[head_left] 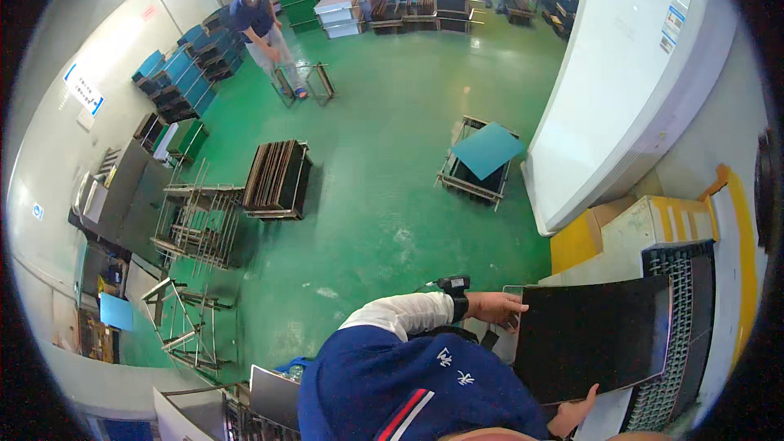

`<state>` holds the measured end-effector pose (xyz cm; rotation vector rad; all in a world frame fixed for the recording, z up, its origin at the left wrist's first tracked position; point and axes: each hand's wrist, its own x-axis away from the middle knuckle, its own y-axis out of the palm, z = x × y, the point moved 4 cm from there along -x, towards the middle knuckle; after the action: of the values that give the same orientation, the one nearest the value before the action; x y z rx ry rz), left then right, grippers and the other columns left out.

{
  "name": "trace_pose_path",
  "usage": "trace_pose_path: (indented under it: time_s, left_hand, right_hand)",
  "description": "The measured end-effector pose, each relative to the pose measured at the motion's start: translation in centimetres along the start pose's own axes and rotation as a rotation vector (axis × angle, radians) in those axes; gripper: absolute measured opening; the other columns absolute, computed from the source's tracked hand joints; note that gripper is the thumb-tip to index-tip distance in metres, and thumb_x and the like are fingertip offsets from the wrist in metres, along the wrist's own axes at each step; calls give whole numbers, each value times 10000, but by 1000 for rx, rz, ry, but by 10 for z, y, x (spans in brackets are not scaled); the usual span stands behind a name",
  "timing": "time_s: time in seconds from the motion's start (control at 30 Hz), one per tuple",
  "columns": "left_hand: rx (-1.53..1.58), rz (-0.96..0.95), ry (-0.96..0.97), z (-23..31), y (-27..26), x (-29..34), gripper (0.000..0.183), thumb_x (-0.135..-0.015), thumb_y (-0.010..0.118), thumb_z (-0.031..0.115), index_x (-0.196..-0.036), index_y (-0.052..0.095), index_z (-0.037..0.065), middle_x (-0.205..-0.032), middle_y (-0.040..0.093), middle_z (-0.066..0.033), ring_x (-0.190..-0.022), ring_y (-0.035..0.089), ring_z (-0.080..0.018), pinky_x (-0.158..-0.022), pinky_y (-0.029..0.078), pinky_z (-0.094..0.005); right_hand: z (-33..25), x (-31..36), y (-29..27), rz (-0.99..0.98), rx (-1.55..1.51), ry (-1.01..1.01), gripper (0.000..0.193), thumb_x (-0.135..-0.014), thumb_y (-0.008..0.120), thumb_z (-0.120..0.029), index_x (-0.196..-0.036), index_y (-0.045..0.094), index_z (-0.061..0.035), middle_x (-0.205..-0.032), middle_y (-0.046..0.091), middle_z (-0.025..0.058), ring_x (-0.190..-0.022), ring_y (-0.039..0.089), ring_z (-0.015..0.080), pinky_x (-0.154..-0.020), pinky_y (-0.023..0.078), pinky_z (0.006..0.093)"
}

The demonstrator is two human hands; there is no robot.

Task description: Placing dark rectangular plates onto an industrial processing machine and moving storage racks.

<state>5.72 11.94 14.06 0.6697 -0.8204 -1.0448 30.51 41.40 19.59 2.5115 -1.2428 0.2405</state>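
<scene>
A large black flat panel point(596, 343) is at the lower right, its right end over a roller conveyor point(690, 335). My left hand point(494, 309) is closed on the panel's left edge near its far corner, the fingers partly hidden. At the panel's near edge, my right hand point(574, 414) grips with a finger along the rim; its other fingers are partly hidden. A thin clear edge point(508, 343) shows beside the panel's left side. Around my left wrist sits a black strapped device point(454, 287) over a white sleeve.
A tall white cabinet point(612, 90) rises beyond the conveyor. On the green floor stand a rack of dark panels point(278, 184), a rack topped by a blue sheet point(487, 150), and metal frames point(184, 331). Another person point(260, 24) bends over metal frames at the far left.
</scene>
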Motion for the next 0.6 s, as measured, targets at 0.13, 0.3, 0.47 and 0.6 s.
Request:
trace_pose_path:
  time_s: [0.13, 0.3, 0.47, 0.6]
  left_hand:
    - [15, 28, 44, 5, 0, 2, 278, -933, 611, 330, -1041, 533, 86, -893, 655, -82, -820, 665, -241, -742, 549, -417]
    - [-35, 12, 29, 11, -3, 4, 288, -944, 593, 311, -1129, 552, 95, -970, 658, -60, -832, 660, -198, -738, 545, -388]
    - [10, -7, 31, 12, -4, 6, 323, -955, 574, 301, -1201, 536, 96, -988, 663, -47, -826, 655, -179, -715, 543, -356]
    - [17, -32, 67, 15, 5, 7, 298, -955, 574, 290, -1157, 560, 71, -984, 661, -43, -814, 648, -171, -706, 547, -353]
  right_hand:
    - [-1, -5, 19, -26, -236, 227, 536, -934, 573, -382, -1188, 548, 89, -1188, 601, 176, -1033, 589, 285, -923, 480, 390]
    - [-17, 5, 43, -91, -128, 152, 531, -909, 616, -364, -1213, 542, 65, -1206, 593, 169, -1040, 584, 293, -924, 475, 410]
    - [-39, 28, 73, -45, 66, 41, 547, -907, 611, -386, -1221, 534, 55, -1218, 582, 173, -1066, 572, 300, -914, 482, 430]
    - [-38, 31, 60, 12, -36, 62, 564, -912, 596, -405, -1231, 519, 54, -1223, 574, 172, -1069, 568, 315, -901, 493, 443]
